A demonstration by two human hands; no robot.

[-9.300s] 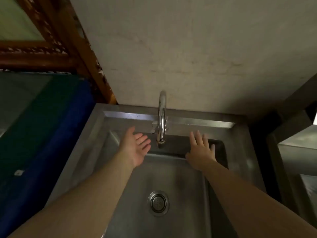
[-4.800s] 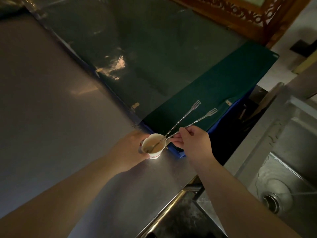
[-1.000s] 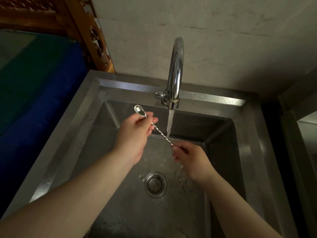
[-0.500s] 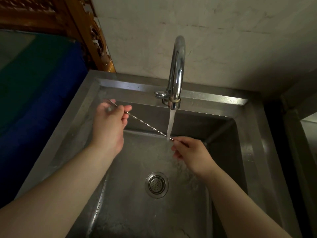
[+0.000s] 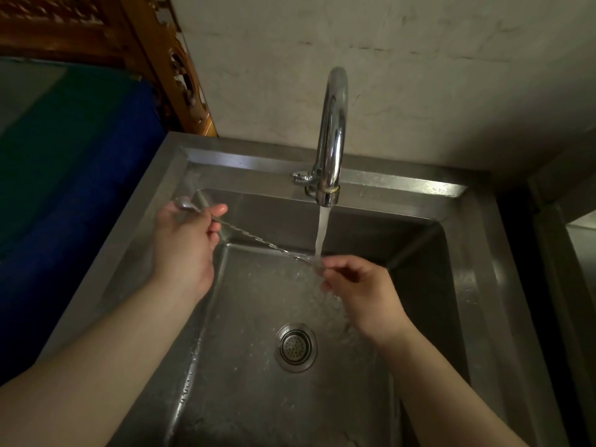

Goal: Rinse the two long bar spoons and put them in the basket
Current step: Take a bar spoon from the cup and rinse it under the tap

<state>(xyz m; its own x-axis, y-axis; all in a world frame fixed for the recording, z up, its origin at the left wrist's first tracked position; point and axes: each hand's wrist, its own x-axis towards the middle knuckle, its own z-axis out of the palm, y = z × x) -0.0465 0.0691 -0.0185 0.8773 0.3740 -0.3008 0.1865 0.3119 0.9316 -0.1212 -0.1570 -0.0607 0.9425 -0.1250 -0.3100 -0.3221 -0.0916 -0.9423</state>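
Observation:
A long twisted bar spoon (image 5: 258,237) stretches across the steel sink (image 5: 403,185) between both hands. My left hand (image 5: 183,243) pinches its bowl end at the sink's left wall; the bowl pokes out above my fingers. My right hand (image 5: 358,288) grips the other end right under the running water stream (image 5: 321,233), which splashes over my fingers. I cannot tell whether one spoon or two are held together. No basket is in view.
The chrome tap (image 5: 332,133) rises from the sink's back ledge against a pale wall. The drain strainer (image 5: 296,346) sits in the basin floor below my right hand. A blue and green surface (image 5: 71,156) lies left; carved wooden frame (image 5: 180,72) behind it.
My left hand has slid further left along the spoon toward the sink's left wall. My right hand stays under the stream, and the water keeps running.

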